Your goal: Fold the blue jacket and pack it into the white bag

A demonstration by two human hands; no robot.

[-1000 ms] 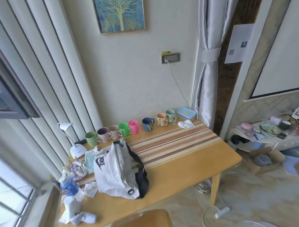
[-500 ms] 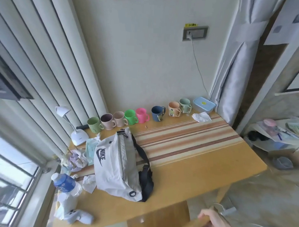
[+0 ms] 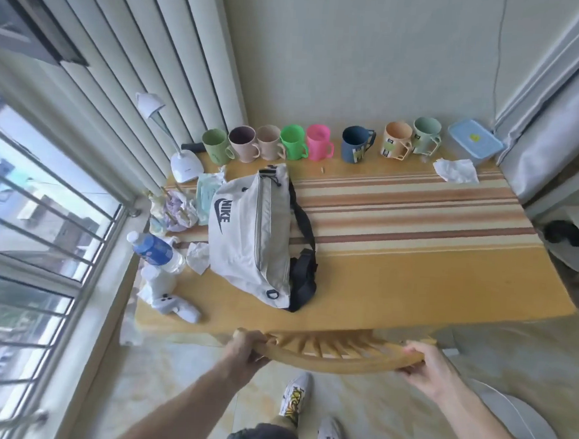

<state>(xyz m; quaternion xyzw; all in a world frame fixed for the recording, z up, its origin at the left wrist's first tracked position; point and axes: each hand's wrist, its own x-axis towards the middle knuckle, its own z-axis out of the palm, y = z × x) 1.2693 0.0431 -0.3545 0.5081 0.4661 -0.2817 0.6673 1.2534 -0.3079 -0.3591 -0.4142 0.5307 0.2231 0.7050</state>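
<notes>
The white bag [image 3: 247,237], with a dark logo and a black strap, lies zipped on the left half of the wooden table [image 3: 428,285]. No blue jacket shows anywhere in view. My left hand [image 3: 246,348] grips the left end of a wooden chair's curved backrest [image 3: 338,357] just below the table's near edge. At the right end of that backrest my right hand [image 3: 424,361] holds on too. Both hands are well short of the bag.
A row of coloured mugs [image 3: 295,141] and a blue-lidded box [image 3: 474,142] line the far edge. A desk lamp [image 3: 181,158], a water bottle [image 3: 155,251], crumpled tissues [image 3: 198,257] and a white controller [image 3: 175,305] crowd the left side. A striped mat [image 3: 408,211] covers the middle.
The view has tilted down and moved closer to the table. Both my hands have come into view and taken hold of the chair's backrest.
</notes>
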